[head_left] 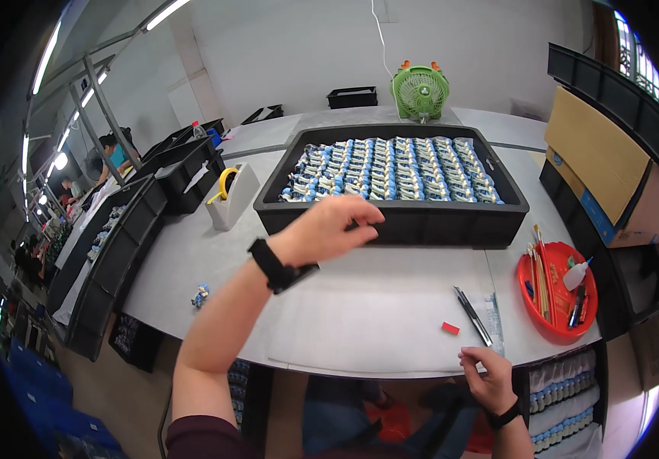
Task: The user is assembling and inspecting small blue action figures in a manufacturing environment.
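My left hand [331,226] reaches forward to the front wall of a black plastic crate [421,227]; its fingers curl over the rim, touching it. The crate holds several rows of small blue and white figurines [390,170]. My right hand [488,375] rests at the near edge of the grey table [360,306], fingers loosely bent, with nothing visibly in it. A black pen-like tool [472,315] and a small red block [450,328] lie just beyond that hand. Both wrists wear dark bands.
A red bowl [553,325] with brushes and a glue bottle stands at the right. A tape dispenser [231,196] sits left of the crate, a green fan [419,92] behind it. One small figurine [201,294] lies at the table's left. Cardboard boxes [612,164] are stacked right; black crates line the left.
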`<state>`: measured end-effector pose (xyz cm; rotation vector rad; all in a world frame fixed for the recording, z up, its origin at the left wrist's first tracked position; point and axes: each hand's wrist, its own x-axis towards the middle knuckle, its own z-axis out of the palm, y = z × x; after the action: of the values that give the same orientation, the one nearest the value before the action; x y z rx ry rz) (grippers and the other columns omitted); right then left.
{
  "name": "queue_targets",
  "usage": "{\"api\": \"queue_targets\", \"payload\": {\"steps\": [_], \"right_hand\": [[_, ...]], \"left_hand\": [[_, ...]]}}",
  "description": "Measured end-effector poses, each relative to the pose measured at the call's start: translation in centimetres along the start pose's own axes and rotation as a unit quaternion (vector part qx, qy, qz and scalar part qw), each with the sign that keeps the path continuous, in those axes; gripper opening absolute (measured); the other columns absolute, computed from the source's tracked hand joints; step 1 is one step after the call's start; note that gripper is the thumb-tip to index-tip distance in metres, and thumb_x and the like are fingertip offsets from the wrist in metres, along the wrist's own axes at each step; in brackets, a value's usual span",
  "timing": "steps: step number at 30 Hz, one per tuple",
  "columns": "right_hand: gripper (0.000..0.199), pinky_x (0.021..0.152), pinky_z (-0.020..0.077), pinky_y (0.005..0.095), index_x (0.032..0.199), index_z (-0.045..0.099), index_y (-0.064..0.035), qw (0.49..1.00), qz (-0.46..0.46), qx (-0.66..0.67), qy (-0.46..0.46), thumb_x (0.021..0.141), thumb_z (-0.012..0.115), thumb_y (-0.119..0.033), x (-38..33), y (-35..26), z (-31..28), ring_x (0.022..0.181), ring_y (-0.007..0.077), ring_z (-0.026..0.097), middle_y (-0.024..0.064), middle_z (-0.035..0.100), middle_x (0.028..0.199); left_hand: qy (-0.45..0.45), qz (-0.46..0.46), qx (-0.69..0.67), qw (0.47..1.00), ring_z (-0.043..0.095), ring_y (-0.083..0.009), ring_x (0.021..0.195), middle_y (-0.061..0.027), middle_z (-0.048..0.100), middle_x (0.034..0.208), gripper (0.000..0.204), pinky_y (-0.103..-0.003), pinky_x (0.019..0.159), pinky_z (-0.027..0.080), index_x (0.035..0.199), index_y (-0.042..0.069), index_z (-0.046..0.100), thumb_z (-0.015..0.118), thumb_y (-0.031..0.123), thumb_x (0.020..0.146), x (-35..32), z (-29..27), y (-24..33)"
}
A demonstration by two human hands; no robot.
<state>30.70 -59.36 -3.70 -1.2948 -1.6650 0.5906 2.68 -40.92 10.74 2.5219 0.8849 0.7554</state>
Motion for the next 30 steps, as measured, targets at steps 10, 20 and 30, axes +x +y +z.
{"api": "queue_targets", "payload": {"steps": [10,20,30], "right_hand": [[0.031,0.068,0.0438,0.0352,0.094,0.053,0.0016,0.965,-0.103,-0.156,0.183,0.063,0.058,0.002,1.5,3.3,2.8,0.074,0.0289,0.054,0.013,0.057,0.08],[0.035,0.073,0.0405,0.0371,0.098,0.051,0.0027,0.966,-0.066,-0.194,0.158,0.063,0.055,-0.002,1.9,2.8,3.2,0.077,0.029,0.05,0.0144,0.056,0.081],[0.036,0.072,0.0382,0.0367,0.095,0.052,0.0006,0.966,-0.059,-0.209,0.143,0.061,0.059,-0.009,2.0,3.9,3.0,0.075,0.0266,0.051,0.0094,0.058,0.081]], "left_hand": [[-0.18,-0.12,0.187,0.958,0.055,-0.0249,0.095,-0.0135,0.06,0.098,0.041,-0.034,0.082,0.045,0.102,0.004,0.06,0.07,0.022,0.067,7.6,-4.9,-10.6],[-0.349,-0.211,0.249,0.879,0.037,-0.0288,0.119,-0.012,0.037,0.129,0.082,-0.04,0.096,0.036,0.124,0.013,0.037,0.079,0.033,0.057,12.2,-0.2,-17.1],[-0.344,-0.232,0.248,0.875,0.033,-0.0293,0.121,-0.0106,0.033,0.13,0.082,-0.04,0.095,0.036,0.122,0.012,0.038,0.076,0.039,0.055,12.5,0.5,-18.5]]}}
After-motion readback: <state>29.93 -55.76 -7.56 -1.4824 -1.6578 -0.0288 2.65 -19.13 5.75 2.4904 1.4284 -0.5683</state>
